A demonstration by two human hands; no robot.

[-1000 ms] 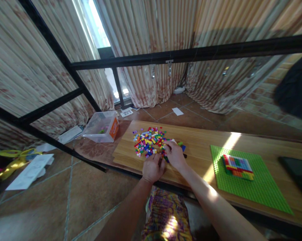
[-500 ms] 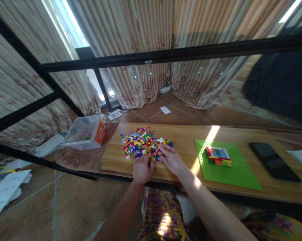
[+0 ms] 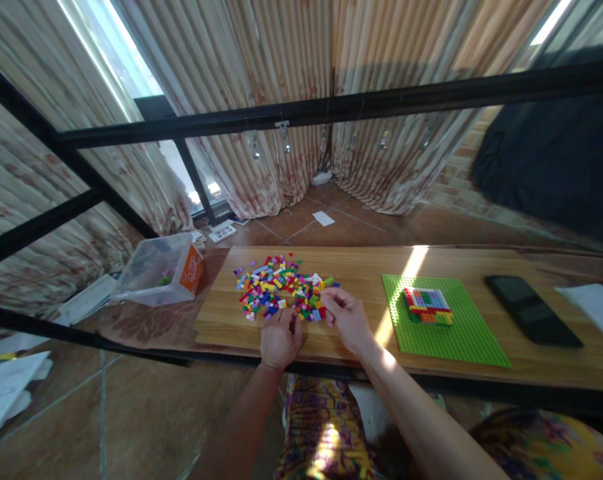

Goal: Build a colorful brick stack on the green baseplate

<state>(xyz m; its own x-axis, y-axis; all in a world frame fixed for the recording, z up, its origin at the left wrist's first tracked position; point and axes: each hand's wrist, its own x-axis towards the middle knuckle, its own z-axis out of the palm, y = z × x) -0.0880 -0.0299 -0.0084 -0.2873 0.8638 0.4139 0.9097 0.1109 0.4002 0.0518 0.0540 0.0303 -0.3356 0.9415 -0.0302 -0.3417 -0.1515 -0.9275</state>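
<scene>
A loose pile of small coloured toy bricks [image 3: 271,287] lies on the wooden board. At its near edge rests my left hand [image 3: 281,338], fingers curled down; whatever they hold, if anything, is hidden. My right hand [image 3: 349,321] is at the pile's right side, thumb and fingers pinched together, with bricks close by the fingertips. Too little shows to tell which brick, if any, is in the pinch. To the right, a green baseplate [image 3: 464,337] carries a low block of built bricks [image 3: 428,307] in red, white, yellow, green and other colours.
A clear plastic box [image 3: 151,267] with an orange label and a few bricks inside stands left of the wooden board [image 3: 351,263]. A black phone [image 3: 531,310] lies right of the baseplate, and white paper [image 3: 589,307] beyond it. A black metal bar [image 3: 311,110] crosses behind.
My right hand has drawn slightly back from the pile, uncovering bricks near its fingertips. My left hand stays at the near edge. The whole view has shifted a little.
</scene>
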